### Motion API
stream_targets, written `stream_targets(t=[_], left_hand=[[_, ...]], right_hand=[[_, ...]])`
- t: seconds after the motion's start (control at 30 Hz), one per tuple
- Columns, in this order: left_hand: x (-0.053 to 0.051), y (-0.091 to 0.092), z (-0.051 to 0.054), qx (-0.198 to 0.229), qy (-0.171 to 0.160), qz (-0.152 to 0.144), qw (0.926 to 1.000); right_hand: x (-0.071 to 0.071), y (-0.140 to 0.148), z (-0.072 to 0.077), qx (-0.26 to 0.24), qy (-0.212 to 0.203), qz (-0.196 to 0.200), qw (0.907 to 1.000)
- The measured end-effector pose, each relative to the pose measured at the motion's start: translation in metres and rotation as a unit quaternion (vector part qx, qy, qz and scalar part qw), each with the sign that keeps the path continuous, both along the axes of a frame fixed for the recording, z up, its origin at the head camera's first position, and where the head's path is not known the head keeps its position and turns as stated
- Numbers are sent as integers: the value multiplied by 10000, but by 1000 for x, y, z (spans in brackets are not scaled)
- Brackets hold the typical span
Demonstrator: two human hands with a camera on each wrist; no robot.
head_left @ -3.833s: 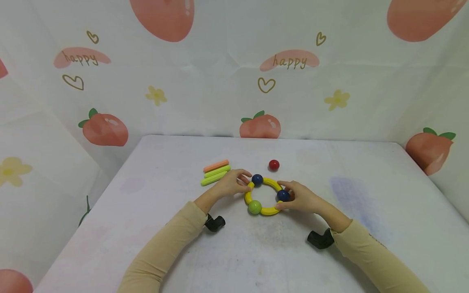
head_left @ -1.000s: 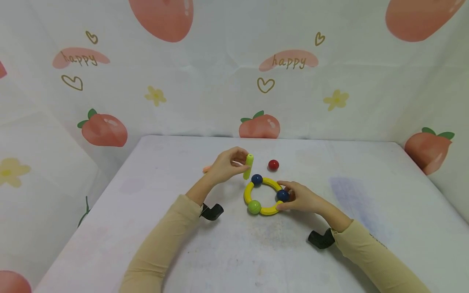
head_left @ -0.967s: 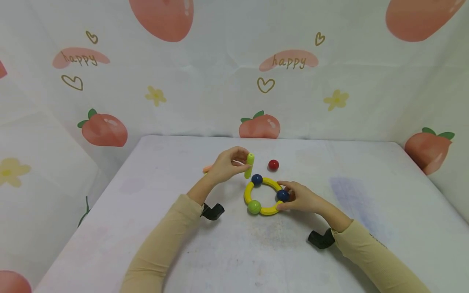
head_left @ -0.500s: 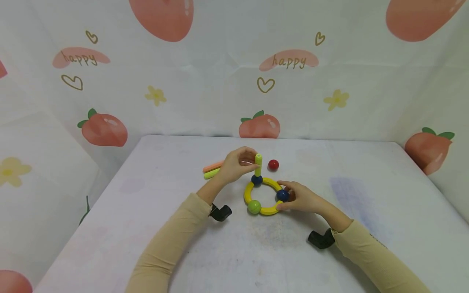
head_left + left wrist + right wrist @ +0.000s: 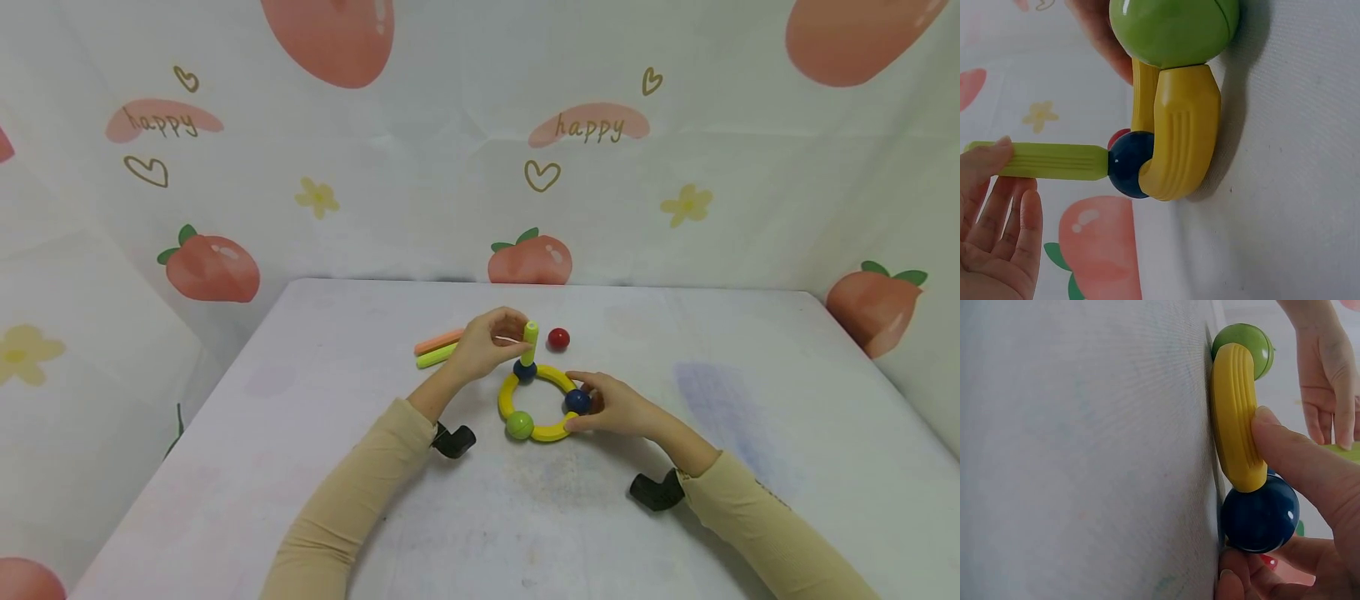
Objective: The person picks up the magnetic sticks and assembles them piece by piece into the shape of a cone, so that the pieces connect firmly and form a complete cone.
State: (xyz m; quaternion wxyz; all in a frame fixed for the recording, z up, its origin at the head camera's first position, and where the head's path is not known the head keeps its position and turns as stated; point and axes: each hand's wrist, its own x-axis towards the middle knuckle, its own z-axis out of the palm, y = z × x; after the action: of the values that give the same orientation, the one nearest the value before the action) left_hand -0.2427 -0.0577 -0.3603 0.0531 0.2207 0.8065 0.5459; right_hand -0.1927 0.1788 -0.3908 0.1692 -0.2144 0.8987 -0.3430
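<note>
A ring of yellow curved rods (image 5: 507, 398) joined by balls lies flat on the table. One ball is green (image 5: 520, 425), another is dark blue (image 5: 577, 402) at the right, and a second dark blue ball (image 5: 1130, 164) is at the back. My left hand (image 5: 487, 343) pinches a lime-green stick (image 5: 1054, 160) between thumb and fingers near its top. The stick stands upright, its lower end touching the back blue ball. My right hand (image 5: 618, 405) holds the ring around the right blue ball, thumb on a yellow rod (image 5: 1235, 419), other fingers behind the ball.
Behind the ring sits a loose red ball (image 5: 558, 339). An orange stick (image 5: 438, 342) and another lime-green stick (image 5: 437, 357) lie left of my left hand, partly hidden by it. A printed cloth backdrop (image 5: 420, 167) rises behind the white table (image 5: 525, 517).
My left hand has left the ring, lifted a lime-green stick from the row, and carried it rightward onto the back blue ball. My right hand has stayed in place on the ring.
</note>
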Motion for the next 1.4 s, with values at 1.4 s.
stream_targets(t=[1.4], left_hand=[[-6,-41,-13,-246,146,436,9986]], right_hand=[[3,13,2,-160,-19,397,9991]])
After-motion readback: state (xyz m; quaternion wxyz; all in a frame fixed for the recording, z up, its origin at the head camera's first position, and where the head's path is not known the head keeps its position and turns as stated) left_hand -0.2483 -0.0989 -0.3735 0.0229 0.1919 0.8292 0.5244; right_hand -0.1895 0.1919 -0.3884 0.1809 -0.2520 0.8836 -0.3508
